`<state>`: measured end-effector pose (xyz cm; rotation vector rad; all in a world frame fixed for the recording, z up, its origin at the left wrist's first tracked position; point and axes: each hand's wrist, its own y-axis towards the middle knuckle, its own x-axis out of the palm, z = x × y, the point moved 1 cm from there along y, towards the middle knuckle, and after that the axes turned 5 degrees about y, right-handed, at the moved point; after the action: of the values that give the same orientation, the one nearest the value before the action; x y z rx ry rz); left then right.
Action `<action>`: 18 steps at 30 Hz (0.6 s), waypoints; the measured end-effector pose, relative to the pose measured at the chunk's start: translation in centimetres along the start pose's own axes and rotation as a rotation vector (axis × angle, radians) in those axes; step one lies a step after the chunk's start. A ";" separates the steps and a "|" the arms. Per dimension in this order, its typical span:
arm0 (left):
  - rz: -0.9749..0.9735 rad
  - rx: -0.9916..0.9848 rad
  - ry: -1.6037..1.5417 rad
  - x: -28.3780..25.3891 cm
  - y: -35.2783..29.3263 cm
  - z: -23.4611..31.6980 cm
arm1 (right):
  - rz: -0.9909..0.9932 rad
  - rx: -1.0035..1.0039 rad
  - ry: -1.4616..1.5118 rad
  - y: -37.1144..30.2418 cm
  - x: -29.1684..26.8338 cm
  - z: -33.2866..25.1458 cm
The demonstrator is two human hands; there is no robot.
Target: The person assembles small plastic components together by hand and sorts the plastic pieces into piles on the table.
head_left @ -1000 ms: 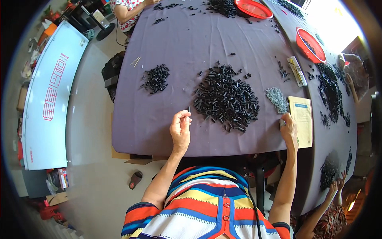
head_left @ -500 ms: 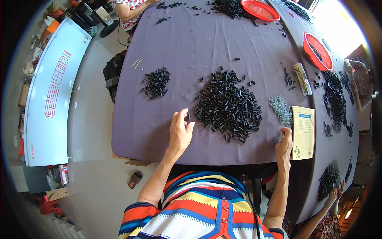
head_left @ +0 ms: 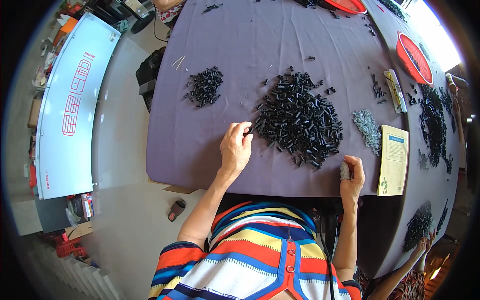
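A large heap of small black plastic tubes (head_left: 300, 120) lies on the table in front of me. At its left edge, my left hand (head_left: 236, 150) pinches one small black tube (head_left: 249, 132) between thumb and fingertips. Close to the table's front edge, to the right of the heap, is my right hand (head_left: 353, 177). Its fingers are curled together, with a greyish wrap (head_left: 345, 171) on one digit; anything between them is too small to make out. Beyond it lies a pile of small clear pieces (head_left: 367, 129). A smaller pile of black parts (head_left: 205, 86) sits farther left.
A tan booklet (head_left: 393, 160) and a white box (head_left: 395, 91) lie at the right. Red baskets (head_left: 415, 57) stand farther back, beside more black parts (head_left: 433, 125). Another person's hands (head_left: 425, 245) work at lower right. The purple tablecloth (head_left: 190, 150) covers the table.
My left hand has closed on a small black tube beside the heap. My right hand has moved left, away from the clear pieces and booklet. The whole view has shifted slightly.
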<state>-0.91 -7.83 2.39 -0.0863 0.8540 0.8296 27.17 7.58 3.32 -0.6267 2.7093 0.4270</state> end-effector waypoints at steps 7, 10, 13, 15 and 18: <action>-0.109 -0.103 -0.177 -0.4 2.2 -0.6 | 0.064 -0.057 0.027 -0.5 0.2 0.3; -0.043 0.059 -0.131 -0.5 5.5 0.1 | 0.053 -0.061 0.006 -0.3 0.2 -0.2; -0.042 0.194 -0.121 1.0 9.5 1.5 | 0.050 -0.083 -0.016 -0.4 -0.1 -0.5; -0.034 0.294 -0.099 2.7 12.1 2.3 | 0.054 -0.087 -0.024 -0.4 -0.2 -0.6; -0.082 0.386 -0.077 5.5 15.8 3.1 | 0.060 -0.090 -0.030 -0.2 0.0 -0.9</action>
<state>-7.65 7.68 4.49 0.2474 0.9177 0.5765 27.07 7.08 4.10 -0.5587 2.6986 0.5722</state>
